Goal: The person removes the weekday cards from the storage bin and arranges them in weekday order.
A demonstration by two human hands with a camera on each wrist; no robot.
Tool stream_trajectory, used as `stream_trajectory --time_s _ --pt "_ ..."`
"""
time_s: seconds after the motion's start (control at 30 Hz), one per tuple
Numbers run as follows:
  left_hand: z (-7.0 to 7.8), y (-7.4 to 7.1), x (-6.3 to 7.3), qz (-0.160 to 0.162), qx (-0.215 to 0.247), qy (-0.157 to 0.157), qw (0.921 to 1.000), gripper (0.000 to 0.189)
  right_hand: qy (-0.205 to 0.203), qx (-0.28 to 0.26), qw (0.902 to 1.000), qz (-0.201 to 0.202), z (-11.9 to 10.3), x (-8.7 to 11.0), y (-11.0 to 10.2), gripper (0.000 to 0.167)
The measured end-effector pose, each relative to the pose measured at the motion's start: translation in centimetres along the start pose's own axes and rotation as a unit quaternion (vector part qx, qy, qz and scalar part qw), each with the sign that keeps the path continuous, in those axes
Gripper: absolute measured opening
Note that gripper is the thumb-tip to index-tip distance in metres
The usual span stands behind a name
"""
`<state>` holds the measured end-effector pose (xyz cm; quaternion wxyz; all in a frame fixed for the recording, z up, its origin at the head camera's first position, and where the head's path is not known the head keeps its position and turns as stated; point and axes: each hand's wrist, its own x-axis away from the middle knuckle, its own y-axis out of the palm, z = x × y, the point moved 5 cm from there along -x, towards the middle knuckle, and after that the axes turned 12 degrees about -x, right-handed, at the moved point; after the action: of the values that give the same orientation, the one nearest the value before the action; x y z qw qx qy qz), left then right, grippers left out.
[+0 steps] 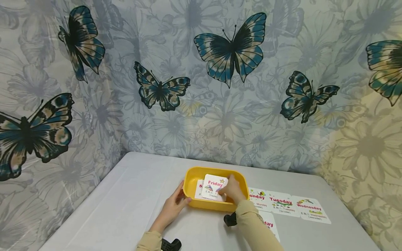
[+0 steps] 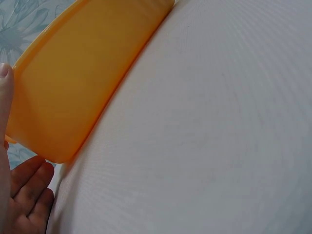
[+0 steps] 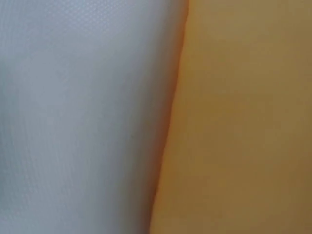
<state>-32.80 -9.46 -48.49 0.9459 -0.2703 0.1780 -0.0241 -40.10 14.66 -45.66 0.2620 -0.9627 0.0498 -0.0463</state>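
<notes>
A yellow plastic tray point(image 1: 216, 205) stands on the table with white word cards inside. On top lies the Friday card point(image 1: 211, 183), tilted over another card point(image 1: 199, 191) whose red lettering begins with S. My right hand point(image 1: 233, 191) reaches over the tray's near rim and holds the Friday card by its right side. At the tray's left end, my left hand point(image 1: 174, 205) holds the near corner, thumb in front and forefinger along the side. In the left wrist view its other fingers point(image 2: 34, 187) lie loosely beside the corner. The right wrist view shows only tray wall and table.
Right of the tray, a Monday card point(image 1: 259, 204), Tuesday card point(image 1: 282, 204) and Wednesday card point(image 1: 311, 211) lie in a row. Below them is another card point(image 1: 268, 223), partly hidden by my right sleeve. A butterfly-patterned wall covering point(image 1: 220, 139) borders the white table point(image 1: 125, 195).
</notes>
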Motion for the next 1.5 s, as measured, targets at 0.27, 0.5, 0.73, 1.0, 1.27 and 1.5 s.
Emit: stream_trajectory --time_s 0.27,0.5,0.73,1.0,1.27,1.5 --pt "-0.8 0.2 -0.2 -0.005 -0.004 0.008 0.9999 0.073 -0.015 0.008 0.9995 0.027 -1.2 -0.1 -1.3 0.058" --pt "2.1 -1.0 0.6 -0.007 0.004 0.006 1.0 0.07 -0.044 -0.021 0.9984 0.027 -2.2 0.4 -2.6 0.051" --pt "-0.2 -0.4 0.2 -0.006 -0.005 0.002 1.0 0.072 -0.066 -0.081 0.9943 0.024 -2.3 0.8 -4.1 0.05" --pt "-1.5 0.1 -0.1 -0.012 -0.003 0.0 0.9999 0.072 -0.08 -0.149 0.9856 0.001 -1.5 2.0 -6.2 0.051" --pt "1.6 -1.0 0.6 -0.013 0.005 0.003 0.9999 0.07 -0.069 -0.228 0.9702 -0.042 0.2 3.5 -8.9 0.055" --pt "-0.7 -0.1 -0.1 -0.007 -0.003 0.012 0.9999 0.073 -0.059 -0.264 0.9609 -0.057 2.7 5.1 -11.7 0.062"
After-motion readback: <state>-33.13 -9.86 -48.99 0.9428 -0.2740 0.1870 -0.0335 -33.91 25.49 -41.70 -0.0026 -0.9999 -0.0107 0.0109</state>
